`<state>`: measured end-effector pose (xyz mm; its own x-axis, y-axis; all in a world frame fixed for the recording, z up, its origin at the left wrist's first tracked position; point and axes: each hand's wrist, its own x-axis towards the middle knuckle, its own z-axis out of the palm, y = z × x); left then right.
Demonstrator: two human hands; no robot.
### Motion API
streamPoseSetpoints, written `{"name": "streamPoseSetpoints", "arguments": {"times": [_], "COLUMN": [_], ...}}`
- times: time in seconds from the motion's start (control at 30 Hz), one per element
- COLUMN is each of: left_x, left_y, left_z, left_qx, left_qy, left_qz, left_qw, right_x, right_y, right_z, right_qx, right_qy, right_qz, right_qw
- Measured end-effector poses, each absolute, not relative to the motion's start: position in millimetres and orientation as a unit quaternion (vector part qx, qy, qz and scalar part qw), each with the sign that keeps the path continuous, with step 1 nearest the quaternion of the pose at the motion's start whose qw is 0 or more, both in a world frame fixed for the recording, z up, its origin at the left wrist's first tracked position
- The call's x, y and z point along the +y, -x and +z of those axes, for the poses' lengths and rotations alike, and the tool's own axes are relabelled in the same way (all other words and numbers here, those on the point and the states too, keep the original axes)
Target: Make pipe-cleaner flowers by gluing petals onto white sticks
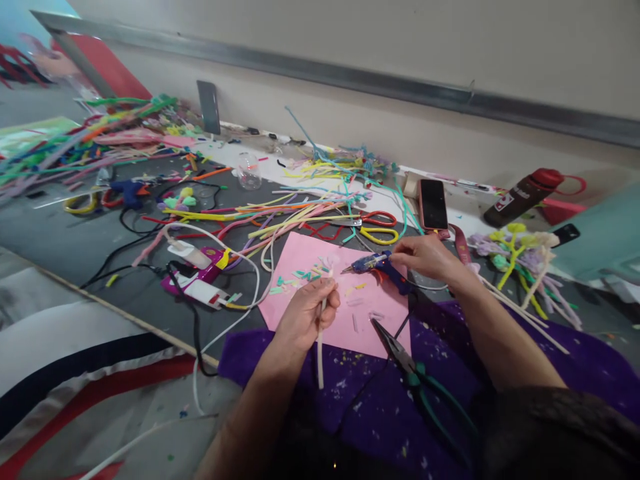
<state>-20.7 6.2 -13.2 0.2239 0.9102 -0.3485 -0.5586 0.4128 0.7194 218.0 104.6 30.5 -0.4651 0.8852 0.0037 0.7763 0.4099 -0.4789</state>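
My left hand [306,312] is closed around a cream pipe cleaner [321,363], whose lower end hangs below my fist. A pale tuft [327,267] shows just above my thumb. Opposite it, my right hand [425,257] has its fingers pinched at the back end of a blue hot glue gun [371,263]. The gun's nozzle points left, toward the tuft. Under both hands lies a pink sheet [295,257], with short green and yellow pipe cleaner snippets [303,275] on it. Green-handled needle-nose pliers [411,373] rest across its lower right edge.
Red and yellow handled scissors [377,227] and loose pipe cleaners [300,213] lie behind the sheet. A purple power strip [200,277] with cables sits left. A phone [433,205], a dark bottle [523,195] and a pipe cleaner bouquet [515,250] stand right.
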Motion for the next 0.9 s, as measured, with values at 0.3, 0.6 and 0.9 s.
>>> {"name": "streamPoseSetpoints", "arguments": {"times": [0.3,0.6,0.9], "left_x": [4.5,1.4,1.1], "left_y": [23.1,27.5,30.9], "left_z": [-11.6,-10.9,-8.0], "left_qx": [0.368,0.310,0.283], "left_qy": [-0.219,-0.163,-0.085], "left_qz": [0.499,0.559,0.566], "left_qw": [0.754,0.752,0.769], "right_x": [108.2,114.0,82.9], "right_y": [-211.4,-219.5,-186.8], "right_z": [10.2,7.1,13.7], "right_qx": [-0.840,-0.643,-0.511], "right_qy": [0.510,0.445,0.366], "right_qz": [0.174,0.584,0.685], "right_qw": [-0.063,0.217,0.368]}}
